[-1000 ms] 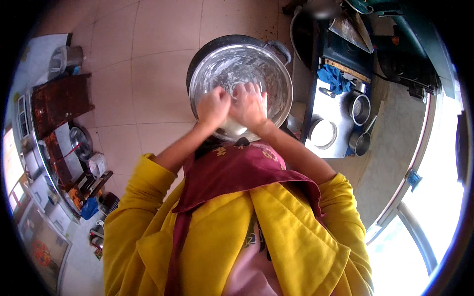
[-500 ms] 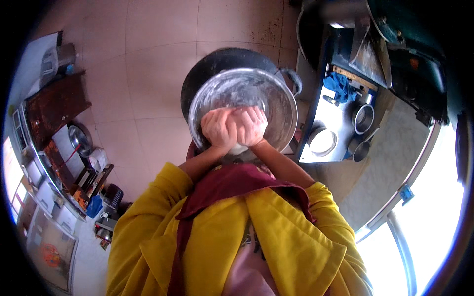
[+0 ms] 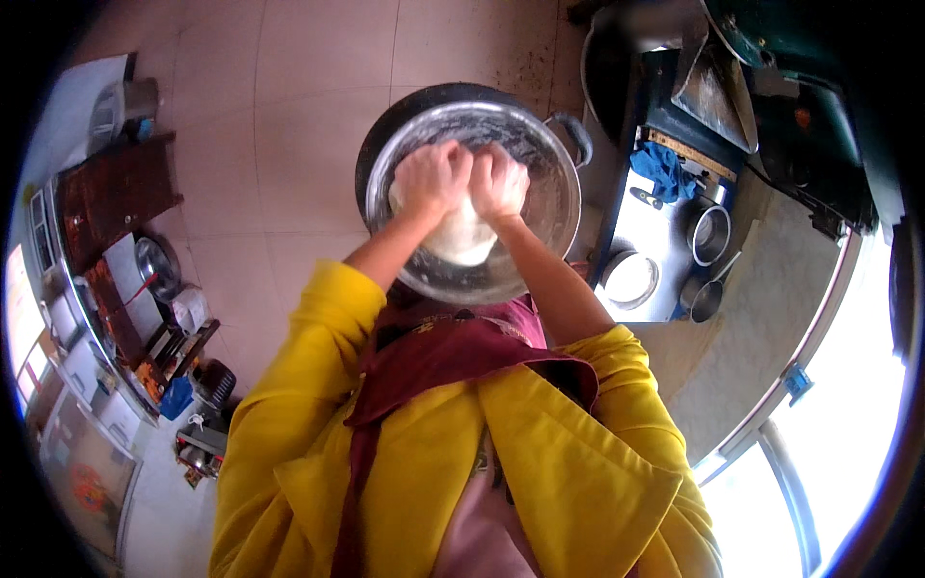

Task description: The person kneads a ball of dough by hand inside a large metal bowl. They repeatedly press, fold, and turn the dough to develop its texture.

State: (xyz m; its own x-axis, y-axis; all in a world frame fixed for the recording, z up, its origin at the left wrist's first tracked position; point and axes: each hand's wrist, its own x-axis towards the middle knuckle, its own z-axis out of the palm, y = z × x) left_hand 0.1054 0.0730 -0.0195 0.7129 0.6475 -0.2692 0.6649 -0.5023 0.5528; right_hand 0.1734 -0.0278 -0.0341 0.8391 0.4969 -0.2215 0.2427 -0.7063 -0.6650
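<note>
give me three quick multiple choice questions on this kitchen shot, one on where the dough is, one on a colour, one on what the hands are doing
1. Where is the dough?
A. in the metal bowl
B. on the floor
C. on the side counter

2. What colour is the cloth on the counter to the right?
A. red
B. blue
C. white

3. How are the hands placed?
A. both closed into fists, pressing on the dough
B. apart, gripping the bowl's rim
C. one raised in the air

Answers: 1 A, the pale lump lies inside the steel bowl. 2 B, the crumpled cloth is blue. 3 A, the left hand and right hand sit side by side, knuckles up, on the dough.
</note>
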